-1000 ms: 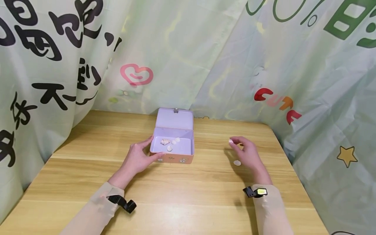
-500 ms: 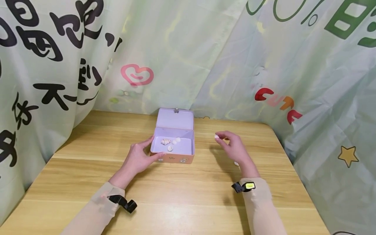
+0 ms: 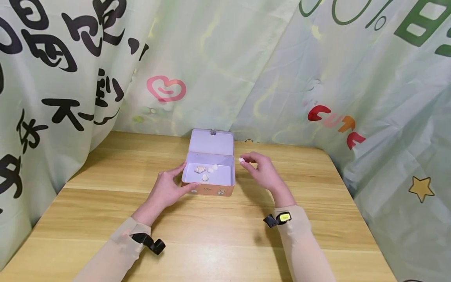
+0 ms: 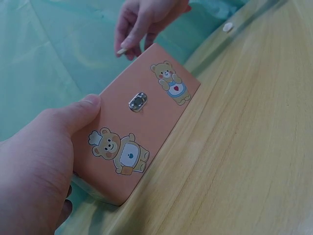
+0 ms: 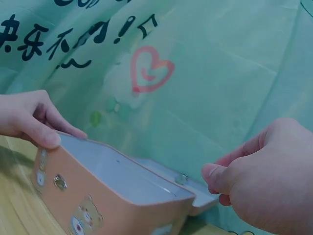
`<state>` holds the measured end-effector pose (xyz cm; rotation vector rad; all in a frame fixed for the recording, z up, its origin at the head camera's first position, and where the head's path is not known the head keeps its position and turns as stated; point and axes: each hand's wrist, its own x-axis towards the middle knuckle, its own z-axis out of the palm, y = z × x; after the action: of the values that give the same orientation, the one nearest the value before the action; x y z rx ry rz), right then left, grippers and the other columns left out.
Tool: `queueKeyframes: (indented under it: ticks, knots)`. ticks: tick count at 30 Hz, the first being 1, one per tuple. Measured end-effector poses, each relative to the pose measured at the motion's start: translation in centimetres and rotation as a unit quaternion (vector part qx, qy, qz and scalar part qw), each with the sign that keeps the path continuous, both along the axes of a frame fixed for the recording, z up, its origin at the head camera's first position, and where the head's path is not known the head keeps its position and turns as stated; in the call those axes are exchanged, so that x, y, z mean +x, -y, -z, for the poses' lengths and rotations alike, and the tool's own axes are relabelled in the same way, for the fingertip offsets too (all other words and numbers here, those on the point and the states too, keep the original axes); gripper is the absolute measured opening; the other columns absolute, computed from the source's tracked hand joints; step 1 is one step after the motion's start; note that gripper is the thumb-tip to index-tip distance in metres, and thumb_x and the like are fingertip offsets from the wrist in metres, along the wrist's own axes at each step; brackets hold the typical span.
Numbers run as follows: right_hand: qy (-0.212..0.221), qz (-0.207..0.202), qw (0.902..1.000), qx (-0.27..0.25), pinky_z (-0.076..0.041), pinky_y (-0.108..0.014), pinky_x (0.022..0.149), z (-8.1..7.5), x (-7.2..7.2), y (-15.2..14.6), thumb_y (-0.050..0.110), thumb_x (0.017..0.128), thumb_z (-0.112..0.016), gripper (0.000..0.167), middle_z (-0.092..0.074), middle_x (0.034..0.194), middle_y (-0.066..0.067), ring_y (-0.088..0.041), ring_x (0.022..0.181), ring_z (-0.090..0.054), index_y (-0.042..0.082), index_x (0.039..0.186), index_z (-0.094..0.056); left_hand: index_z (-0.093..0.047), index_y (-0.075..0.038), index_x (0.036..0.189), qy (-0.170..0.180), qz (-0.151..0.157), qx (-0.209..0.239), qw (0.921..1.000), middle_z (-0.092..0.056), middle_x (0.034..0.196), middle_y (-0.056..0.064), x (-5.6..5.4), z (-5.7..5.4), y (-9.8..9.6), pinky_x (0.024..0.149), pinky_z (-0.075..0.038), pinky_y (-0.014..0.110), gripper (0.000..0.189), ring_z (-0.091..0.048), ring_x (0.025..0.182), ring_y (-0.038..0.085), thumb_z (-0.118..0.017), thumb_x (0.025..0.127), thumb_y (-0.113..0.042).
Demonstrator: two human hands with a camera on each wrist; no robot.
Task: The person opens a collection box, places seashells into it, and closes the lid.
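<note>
An orange tin box point(image 3: 208, 190) with a lilac inside stands on the table, its hinged lid point(image 3: 212, 141) tipped back. My left hand point(image 3: 168, 188) grips the box's left side, thumb at the front rim. Inside lie a striped spiral seashell point(image 3: 199, 169) and several small white shells point(image 3: 205, 177). Just right of the box, my right hand point(image 3: 263, 171) pinches a small white shell point(image 3: 241, 159) between thumb and fingers, level with the opening. Another white shell point(image 4: 228, 27) lies on the table in the left wrist view; the right arm hides it in the head view.
The wooden table point(image 3: 211, 239) reaches back to a pale printed curtain point(image 3: 218, 70), which also hangs along both sides. Bear pictures point(image 4: 129, 152) and a metal clasp point(image 4: 138, 102) mark the box's front. A black wrist camera point(image 3: 152, 243) sits on the left sleeve.
My right hand has moved left with the pinched shell, from near the loose shell to beside the box. The left hand and the box have stayed in place.
</note>
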<state>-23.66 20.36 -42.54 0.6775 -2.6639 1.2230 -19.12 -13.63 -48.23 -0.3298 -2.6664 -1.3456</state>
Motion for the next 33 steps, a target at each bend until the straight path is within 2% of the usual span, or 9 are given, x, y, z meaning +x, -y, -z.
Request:
queueKeyframes:
  ticks: [6,15,18,23,26,30,33]
  knots:
    - [-0.014,-0.026,0.9995,-0.007,-0.055,-0.055,0.094,-0.4,-0.6,1.9,0.011,0.104,-0.070,0.022,-0.075,0.109,-0.012,-0.029,0.100,-0.069,-0.001,0.123,-0.074,-0.052,0.000,0.152,-0.001,-0.002,-0.001,1.0000,-0.048,0.150,0.025,0.0,-0.1,0.0,0.049,-0.042,0.030,0.100,-0.031,0.042,0.008,-0.089,0.080,-0.059]
    - [-0.009,-0.044,0.9989,-0.017,-0.057,-0.051,0.090,-0.3,-1.0,4.4,0.009,0.104,-0.070,0.019,-0.075,0.106,-0.010,-0.027,0.096,-0.067,-0.001,0.119,-0.076,-0.052,-0.001,0.152,-0.001,-0.004,-0.002,1.0000,-0.049,0.150,0.024,0.1,-0.1,0.1,0.048,-0.042,0.030,0.104,-0.031,0.043,0.008,-0.086,0.079,-0.066]
    - [-0.005,-0.046,0.9988,-0.018,-0.057,-0.047,0.089,0.0,-1.2,5.1,0.010,0.104,-0.070,0.018,-0.074,0.104,-0.008,-0.025,0.094,-0.067,0.000,0.118,-0.076,-0.053,-0.001,0.152,-0.007,-0.002,0.000,1.0000,-0.051,0.147,0.027,0.0,0.0,0.0,0.046,-0.041,0.029,0.104,-0.033,0.041,0.008,-0.085,0.079,-0.067]
    - [0.000,-0.054,0.9984,-0.016,-0.057,-0.042,0.089,0.5,-1.4,6.1,0.009,0.103,-0.071,0.018,-0.074,0.104,-0.008,-0.023,0.093,-0.067,-0.001,0.118,-0.076,-0.054,-0.001,0.151,-0.013,-0.003,0.001,0.9999,-0.057,0.140,0.032,0.0,0.1,0.0,0.046,-0.040,0.029,0.100,-0.034,0.042,0.009,-0.089,0.079,-0.061]
    - [0.005,-0.057,0.9983,-0.010,-0.057,-0.043,0.091,0.8,-1.5,6.6,0.009,0.103,-0.071,0.019,-0.074,0.105,-0.009,-0.023,0.093,-0.067,-0.001,0.118,-0.075,-0.055,-0.001,0.151,-0.016,-0.007,0.001,0.9998,-0.058,0.139,0.032,-0.1,0.0,0.0,0.049,-0.042,0.034,0.097,-0.034,0.044,0.010,-0.091,0.080,-0.056]
    - [0.008,-0.061,0.9981,-0.004,-0.057,-0.047,0.093,1.1,-1.6,7.1,0.009,0.103,-0.071,0.020,-0.074,0.106,-0.009,-0.024,0.095,-0.067,-0.001,0.120,-0.075,-0.056,0.000,0.149,-0.027,-0.010,-0.006,0.9996,-0.056,0.140,0.030,-0.1,0.0,0.0,0.059,-0.049,0.036,0.095,-0.037,0.050,0.011,-0.091,0.080,-0.055]
    - [0.015,-0.063,0.9979,-0.004,-0.056,-0.050,0.093,1.3,-1.6,7.3,0.009,0.103,-0.071,0.020,-0.075,0.108,-0.010,-0.026,0.098,-0.067,-0.001,0.120,-0.075,-0.057,0.000,0.149,-0.028,-0.011,-0.008,0.9995,-0.056,0.140,0.030,-0.2,0.1,0.0,0.060,-0.049,0.035,0.096,-0.038,0.050,0.011,-0.090,0.080,-0.057]
